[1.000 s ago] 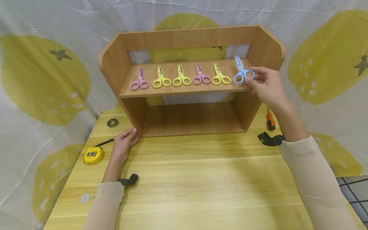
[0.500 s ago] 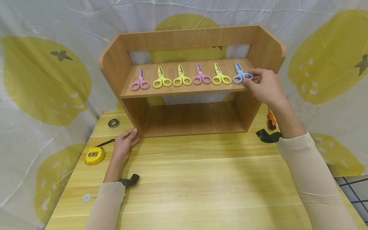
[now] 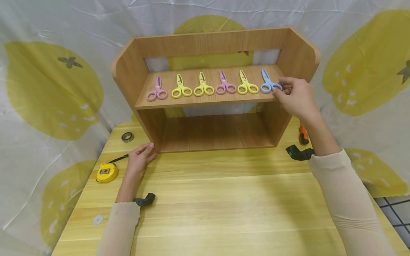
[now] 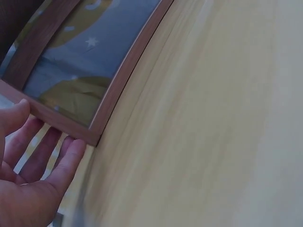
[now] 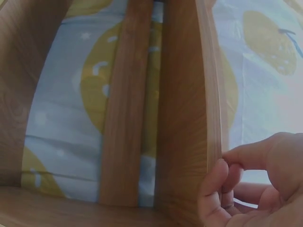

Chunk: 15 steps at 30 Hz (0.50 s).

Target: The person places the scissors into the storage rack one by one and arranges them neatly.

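Six scissors lie in a row along the upper board of a wooden shelf (image 3: 205, 39), blades pointing back. From the left come pink scissors (image 3: 157, 89), two yellow ones, another pink pair, a third yellow pair and blue scissors (image 3: 268, 83) at the far right. My right hand (image 3: 296, 96) pinches the blue scissors' right finger loop at the board's front edge. In the right wrist view the thumb and fingertips meet at that edge, with the scissors hidden. My left hand (image 3: 140, 158) touches the shelf's lower left front corner, thumb and fingers lightly extended against the panel (image 4: 61, 120).
Left on the wooden table (image 3: 208, 213) are a roll of black tape (image 3: 127, 133), a yellow tape measure (image 3: 107, 172) with a black strap and a white disc (image 3: 98, 219). An orange-handled tool (image 3: 303, 135) lies right of the shelf. A lemon-print cloth (image 3: 54, 99) hangs behind.
My right hand has lowered the blue scissors from a raised, tilted pose flat onto the upper board, in line with the others. The left hand stays at the shelf corner.
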Each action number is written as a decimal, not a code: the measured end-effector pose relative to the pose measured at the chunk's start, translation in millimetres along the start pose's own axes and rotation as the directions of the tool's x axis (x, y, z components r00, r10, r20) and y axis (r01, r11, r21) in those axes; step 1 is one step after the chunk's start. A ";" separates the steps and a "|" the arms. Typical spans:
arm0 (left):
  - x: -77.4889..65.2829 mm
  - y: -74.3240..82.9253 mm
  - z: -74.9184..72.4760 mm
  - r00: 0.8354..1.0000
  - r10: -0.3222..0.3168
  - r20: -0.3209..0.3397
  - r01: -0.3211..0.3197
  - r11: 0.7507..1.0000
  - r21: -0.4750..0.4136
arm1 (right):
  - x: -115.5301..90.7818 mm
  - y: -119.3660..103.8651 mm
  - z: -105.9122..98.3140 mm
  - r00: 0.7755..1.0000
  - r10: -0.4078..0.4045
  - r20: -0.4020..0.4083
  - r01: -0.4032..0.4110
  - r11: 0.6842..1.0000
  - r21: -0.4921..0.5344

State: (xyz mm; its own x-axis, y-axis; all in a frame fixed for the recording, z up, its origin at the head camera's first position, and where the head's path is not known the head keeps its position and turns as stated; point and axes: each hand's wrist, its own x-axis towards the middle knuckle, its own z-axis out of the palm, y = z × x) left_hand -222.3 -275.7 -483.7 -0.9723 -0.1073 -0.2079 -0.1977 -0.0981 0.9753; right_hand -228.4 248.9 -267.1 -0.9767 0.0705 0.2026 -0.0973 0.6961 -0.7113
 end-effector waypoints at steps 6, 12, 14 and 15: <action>-11.2 15.0 -3.2 0.999 0.027 0.030 -0.038 0.891 0.452 | -12.4 7.1 2.9 0.998 -0.026 -0.056 0.032 0.994 0.105; -31.7 30.4 -2.8 0.983 0.128 0.130 -0.181 0.585 0.790 | -35.0 15.5 9.0 0.969 -0.093 -0.230 0.126 0.983 0.133; -38.6 34.2 1.7 0.971 0.167 0.172 -0.236 0.543 0.806 | -44.2 18.6 12.1 0.954 -0.126 -0.274 0.165 0.978 0.124; -42.0 36.0 4.9 0.964 0.188 0.188 -0.261 0.535 0.804 | -48.7 20.6 14.4 0.946 -0.149 -0.289 0.188 0.976 0.113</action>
State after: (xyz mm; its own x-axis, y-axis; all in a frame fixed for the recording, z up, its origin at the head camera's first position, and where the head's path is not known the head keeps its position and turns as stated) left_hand -189.2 -269.9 -439.6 -0.9979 0.0642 -0.0035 0.0474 0.7705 0.6357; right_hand -185.6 249.5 -301.3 -0.8540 0.1697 0.4919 -0.3000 0.6117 -0.7320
